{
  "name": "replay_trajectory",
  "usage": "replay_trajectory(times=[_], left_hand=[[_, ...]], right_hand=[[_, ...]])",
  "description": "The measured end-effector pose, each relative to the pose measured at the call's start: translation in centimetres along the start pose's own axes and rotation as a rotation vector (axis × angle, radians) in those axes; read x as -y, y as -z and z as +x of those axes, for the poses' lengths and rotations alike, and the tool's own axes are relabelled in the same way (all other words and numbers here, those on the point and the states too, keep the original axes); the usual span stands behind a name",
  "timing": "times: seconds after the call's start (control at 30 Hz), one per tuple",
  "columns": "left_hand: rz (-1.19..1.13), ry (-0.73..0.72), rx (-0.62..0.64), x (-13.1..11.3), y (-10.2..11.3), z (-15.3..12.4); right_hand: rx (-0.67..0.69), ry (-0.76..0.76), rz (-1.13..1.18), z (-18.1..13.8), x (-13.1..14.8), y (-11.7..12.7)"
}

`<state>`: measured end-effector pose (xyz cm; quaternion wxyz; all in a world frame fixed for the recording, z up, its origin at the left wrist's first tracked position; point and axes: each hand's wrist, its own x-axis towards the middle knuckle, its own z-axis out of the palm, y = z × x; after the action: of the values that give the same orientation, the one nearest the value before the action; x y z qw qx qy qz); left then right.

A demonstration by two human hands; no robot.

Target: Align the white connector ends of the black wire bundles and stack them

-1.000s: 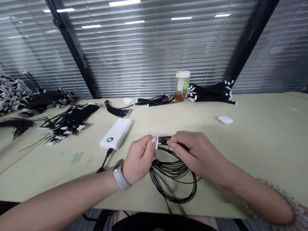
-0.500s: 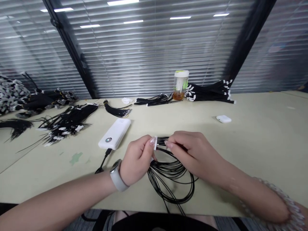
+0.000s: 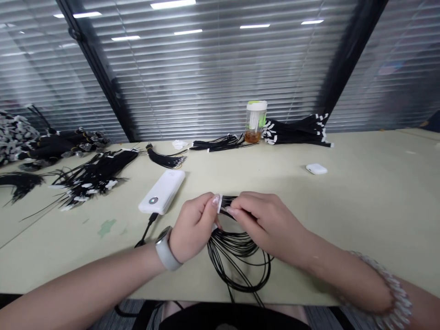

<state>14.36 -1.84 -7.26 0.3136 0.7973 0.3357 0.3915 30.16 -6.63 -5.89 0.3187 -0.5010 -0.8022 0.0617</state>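
Observation:
Between thumb and fingers, my left hand pinches a white connector at the end of a set of black wires. My right hand is closed on those black wires just right of the connector, thumb and forefinger pressed together. Below the hands the wires hang in a wide loop over the table's near edge. A second white piece shows in part under my left fingers, with more wires fanning out from it. My palms hide the rest of the wires.
A white power bank with a cable lies left of my hands. Bundles of black wires are at the left; more bundles lie behind, beside a lidded cup. A small white case rests at right.
My right hand has slid left along the wires, closer to the white connector. My left hand keeps its pinch. The whole view has shifted slightly.

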Motion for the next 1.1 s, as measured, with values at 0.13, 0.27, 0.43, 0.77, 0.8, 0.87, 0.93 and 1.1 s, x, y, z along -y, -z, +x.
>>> replay_trajectory(times=[0.13,0.27,0.43,0.77,0.8,0.87,0.93,1.1], left_hand=[[-0.006,-0.013,0.002,-0.2,0.1,0.2],[0.024,0.049,0.022,-0.2,0.2,0.4],[-0.055,0.138,0.013,0.3,0.3,0.8],[-0.074,0.264,-0.098,1.0,0.5,1.7],[-0.072,0.250,-0.108,0.9,0.5,1.7],[-0.056,0.232,-0.133,0.9,0.4,1.7],[-0.038,0.222,-0.152,0.8,0.4,1.7],[-0.003,0.148,-0.160,0.6,0.3,1.4]], right_hand=[[0.023,-0.030,0.004,0.1,0.0,0.3],[0.085,-0.059,0.098,0.6,-0.8,1.2],[0.113,-0.090,0.006,0.9,-2.2,1.7],[0.099,0.013,-0.305,-1.0,0.7,3.0],[0.219,-0.012,-0.238,-1.1,0.8,2.9],[0.406,-0.079,-0.064,-1.3,0.8,2.4],[0.458,-0.129,0.100,-1.3,0.7,1.4],[0.342,-0.195,0.392,-0.6,0.8,-1.4]])
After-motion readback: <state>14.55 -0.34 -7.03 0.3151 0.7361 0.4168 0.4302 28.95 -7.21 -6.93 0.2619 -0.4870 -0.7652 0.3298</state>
